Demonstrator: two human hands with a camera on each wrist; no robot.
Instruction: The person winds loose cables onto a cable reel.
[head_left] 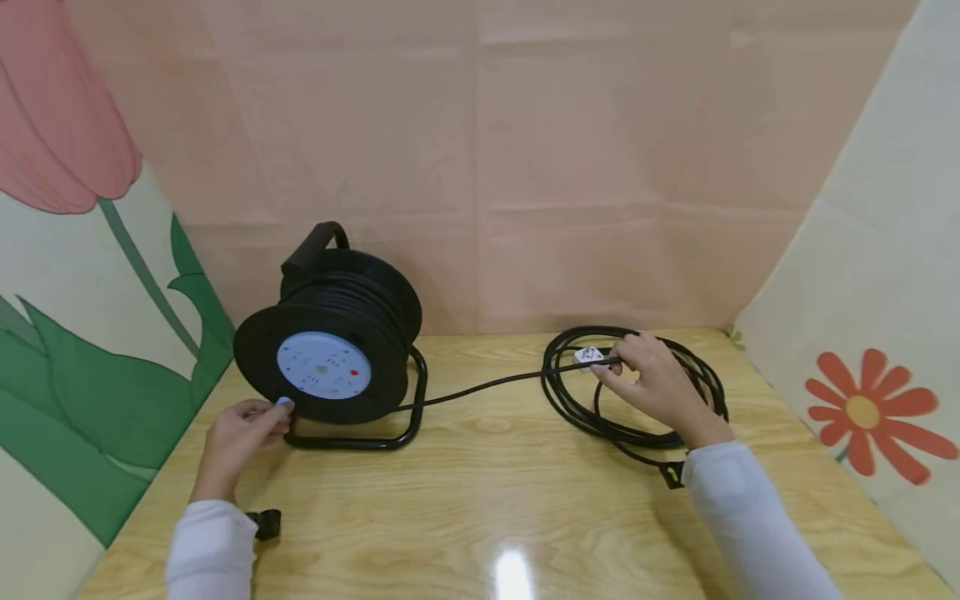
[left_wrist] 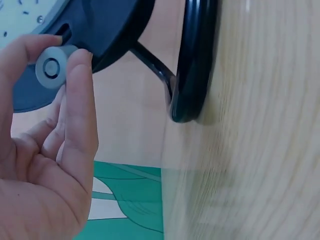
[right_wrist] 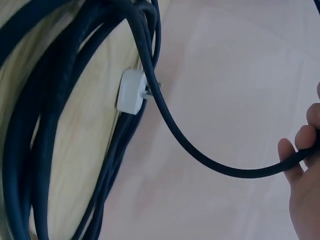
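Note:
On the left of the head view stands a black cable reel [head_left: 341, 292] on a tubular frame, with a pale socket panel [head_left: 322, 367] on its front. My left hand [head_left: 243, 433] pinches a small grey knob [left_wrist: 51, 70] at the drum's lower left edge between thumb and fingers. Over at the right, my right hand [head_left: 660, 387] grips the black cable [head_left: 495, 383] between thumb and fingers, above a coil [head_left: 555, 392] of the same cable. From that grip the cable runs left to the reel's underside. A white plug [right_wrist: 131, 91] lies at the coil, close by the right hand.
A black tag [head_left: 672, 474] with a yellow mark lies by the right sleeve. Near the left wrist is a small black object [head_left: 266, 524]. A pinkish backdrop [head_left: 480, 167] rises behind the wooden table [head_left: 420, 517], with flower-painted panels at both sides.

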